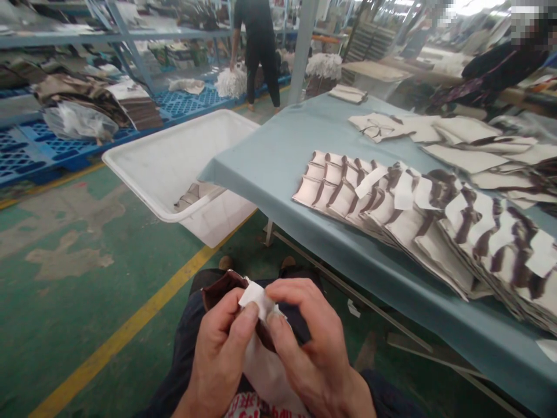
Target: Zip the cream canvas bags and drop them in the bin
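Progress: one piece [223,287] is in work at the lower centre of the frame, between both hands. Left hand [220,345]: grip closed on the piece and its white strip [252,294], thumb on top. Right hand [319,342]: grip narrow on the piece, thumb and index finger at the strip's right end. Work on this piece appears incomplete; whether the strip is attached cannot be told. In the stack [398,223], right of frame on the surface [261,165], finished and unfinished items cannot be distinguished.

Count: hands, two; piece held, one; strip held, one; surface, one; bin [152,139], left of centre, one; slips [404,193] on the stack, at least six; stacked layers overlap, uncountable.
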A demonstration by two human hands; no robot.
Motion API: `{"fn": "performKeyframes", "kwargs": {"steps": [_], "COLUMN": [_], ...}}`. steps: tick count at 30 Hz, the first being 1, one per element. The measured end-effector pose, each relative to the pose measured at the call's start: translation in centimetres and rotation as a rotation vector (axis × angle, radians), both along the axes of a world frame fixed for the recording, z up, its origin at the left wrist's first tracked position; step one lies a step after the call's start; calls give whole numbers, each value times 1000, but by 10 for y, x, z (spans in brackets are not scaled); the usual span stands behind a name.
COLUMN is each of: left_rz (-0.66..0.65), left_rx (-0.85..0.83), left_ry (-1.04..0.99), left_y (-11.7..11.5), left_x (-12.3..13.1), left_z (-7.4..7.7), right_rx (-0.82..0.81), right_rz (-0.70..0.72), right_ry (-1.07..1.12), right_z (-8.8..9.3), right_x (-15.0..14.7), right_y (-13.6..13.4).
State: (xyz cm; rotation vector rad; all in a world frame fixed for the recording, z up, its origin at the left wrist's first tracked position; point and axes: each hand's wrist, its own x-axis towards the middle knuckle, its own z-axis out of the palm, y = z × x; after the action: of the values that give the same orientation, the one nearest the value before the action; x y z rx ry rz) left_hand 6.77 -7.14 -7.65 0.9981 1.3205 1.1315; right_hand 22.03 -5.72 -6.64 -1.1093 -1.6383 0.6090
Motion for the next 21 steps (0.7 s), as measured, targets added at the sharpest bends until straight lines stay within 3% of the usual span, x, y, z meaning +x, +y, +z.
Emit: {"fn": "performKeyframes", "kwargs": {"steps": [2,5,7,10,17,21], "left_rz": [-55,-145,-179,-189,-60,-144], "left_rx": [-13,-23,-10,28,-149,-166], "left_ry": [-23,-26,3,12,-97,-58], "left_y": [-1,0,2,3,1,3], "left_x": [-4,-8,-9,-10,-20,-35], "left_z": [-2,-3,-3,-4,-24,-28], "right_rx": [-258,-549,-588,-578,-529,-680], "right_rz": [-37,106,144,66,-96,-30], "right_ry": [81,159,204,311,518,533], "right_z": [0,3,3,-2,-12,-18], "right_x": [3,6,3,-8,-6,4], "right_y": [1,6,7,5,13,15]}}
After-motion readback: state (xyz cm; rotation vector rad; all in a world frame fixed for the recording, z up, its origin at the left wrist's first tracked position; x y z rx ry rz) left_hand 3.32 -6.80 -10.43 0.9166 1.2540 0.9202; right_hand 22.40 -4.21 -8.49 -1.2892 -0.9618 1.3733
